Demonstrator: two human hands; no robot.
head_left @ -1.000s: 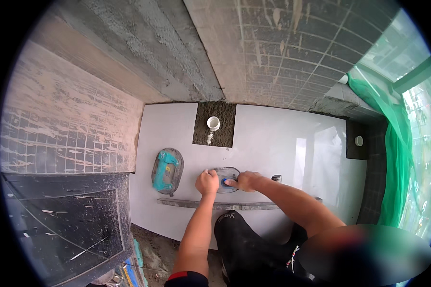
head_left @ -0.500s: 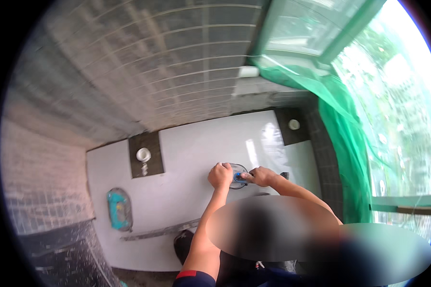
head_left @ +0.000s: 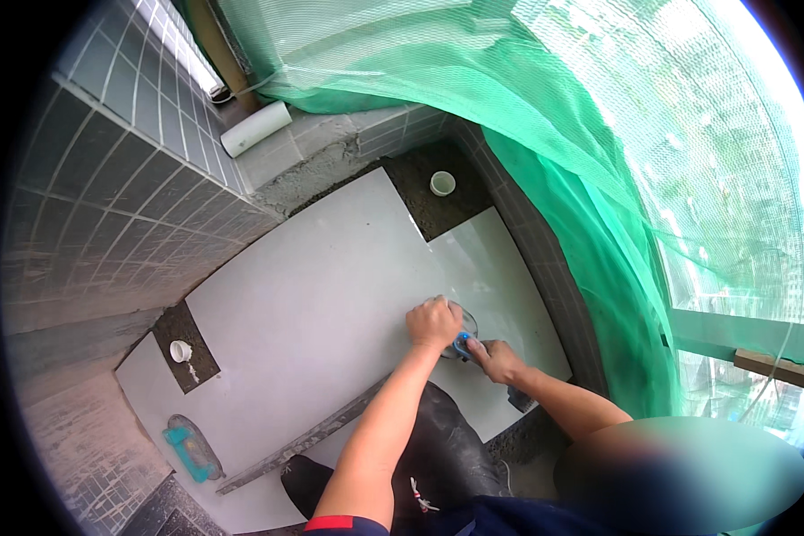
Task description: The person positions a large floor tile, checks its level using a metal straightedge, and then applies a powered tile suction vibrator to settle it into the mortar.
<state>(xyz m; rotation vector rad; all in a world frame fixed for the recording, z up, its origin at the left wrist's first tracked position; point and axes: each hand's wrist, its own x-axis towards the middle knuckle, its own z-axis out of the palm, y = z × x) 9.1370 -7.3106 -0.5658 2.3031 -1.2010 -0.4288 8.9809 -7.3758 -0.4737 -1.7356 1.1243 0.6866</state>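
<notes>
Large white tiles [head_left: 304, 259] cover the floor in front of me. On them, near the joint at the right, rests a round tool with a greyish disc [head_left: 471, 324] and a blue part [head_left: 462, 343]. My left hand [head_left: 433, 322] is closed over its left side, hiding much of the disc. From the right, my right hand [head_left: 498, 360] grips the tool at the blue part, thumb along it. A small dark object [head_left: 519, 398] lies beside my right forearm; its kind is unclear.
A white pipe end [head_left: 442, 184] and another pipe opening [head_left: 180, 351] stand in dark cutouts. A turquoise-backed trowel [head_left: 190, 449] and long straightedge [head_left: 304, 436] lie at lower left. Green netting [head_left: 545, 196] hangs right; a white tube [head_left: 255, 129] rests on the ledge.
The view has swung right, showing more of the netting and the right-hand tile. Both hands stay on the round tool, which now sits by the joint at the right.
</notes>
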